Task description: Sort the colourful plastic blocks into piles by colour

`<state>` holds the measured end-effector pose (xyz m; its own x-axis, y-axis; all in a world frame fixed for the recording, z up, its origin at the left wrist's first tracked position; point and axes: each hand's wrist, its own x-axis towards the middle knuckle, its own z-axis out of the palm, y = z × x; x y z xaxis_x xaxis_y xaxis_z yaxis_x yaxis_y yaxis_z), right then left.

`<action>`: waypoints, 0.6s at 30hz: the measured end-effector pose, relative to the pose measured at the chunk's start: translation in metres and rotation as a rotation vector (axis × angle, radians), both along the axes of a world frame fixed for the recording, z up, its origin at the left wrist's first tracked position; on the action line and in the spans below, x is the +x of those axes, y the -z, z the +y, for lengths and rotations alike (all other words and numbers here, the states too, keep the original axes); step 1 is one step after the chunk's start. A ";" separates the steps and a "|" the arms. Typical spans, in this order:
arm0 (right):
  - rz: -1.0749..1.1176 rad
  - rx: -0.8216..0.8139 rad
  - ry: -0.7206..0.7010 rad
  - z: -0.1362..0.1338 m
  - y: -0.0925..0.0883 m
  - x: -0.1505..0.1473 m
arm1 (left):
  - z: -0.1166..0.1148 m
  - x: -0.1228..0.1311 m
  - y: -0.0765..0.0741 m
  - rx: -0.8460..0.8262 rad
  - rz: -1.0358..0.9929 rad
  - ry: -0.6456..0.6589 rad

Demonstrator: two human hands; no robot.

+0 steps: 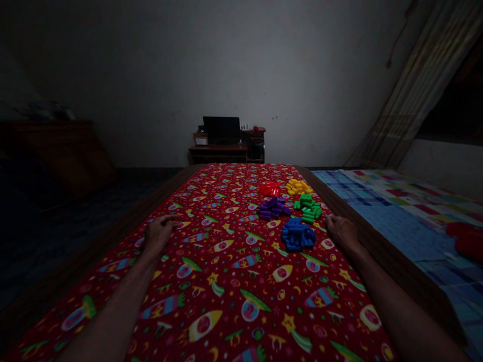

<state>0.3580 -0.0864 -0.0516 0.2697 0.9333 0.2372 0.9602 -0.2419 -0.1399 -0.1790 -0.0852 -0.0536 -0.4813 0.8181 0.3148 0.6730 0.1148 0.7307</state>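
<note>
My left hand (159,234) rests on the left part of the red printed cloth (226,281), its fingers relaxed and partly stretched towards the middle, holding nothing. On the cloth's right border lies my right hand (342,232), loosely open and without anything in it. Nearest to it are a pile of green plastic pieces (308,208) and a pile of blue plastic pieces (298,235). Purple pieces (273,208), red pieces (269,189) and yellow pieces (298,187) form separate piles further back. Neither hand touches a pile.
The cloth covers a long table with a dark wooden edge (392,261). Beyond its far end stands a small desk with a black monitor (221,129). A wooden cabinet (60,156) is at the left; a patchwork-covered surface (377,201) lies to the right, below a curtain (407,85).
</note>
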 end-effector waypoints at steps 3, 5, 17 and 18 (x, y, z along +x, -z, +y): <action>0.001 -0.008 0.000 0.000 -0.001 -0.001 | -0.003 0.004 -0.005 -0.025 -0.060 -0.018; 0.003 -0.014 0.005 -0.001 -0.002 -0.002 | -0.005 0.007 -0.009 -0.034 -0.090 -0.022; 0.022 -0.014 0.016 -0.001 -0.001 -0.002 | -0.019 0.028 -0.028 -0.093 -0.113 -0.078; 0.028 -0.012 0.014 -0.001 -0.001 -0.001 | -0.020 0.030 -0.030 -0.105 -0.099 -0.084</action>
<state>0.3568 -0.0870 -0.0505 0.2892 0.9321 0.2180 0.9524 -0.2571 -0.1639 -0.1491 -0.1049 -0.0239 -0.5735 0.7998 0.1773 0.5829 0.2464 0.7743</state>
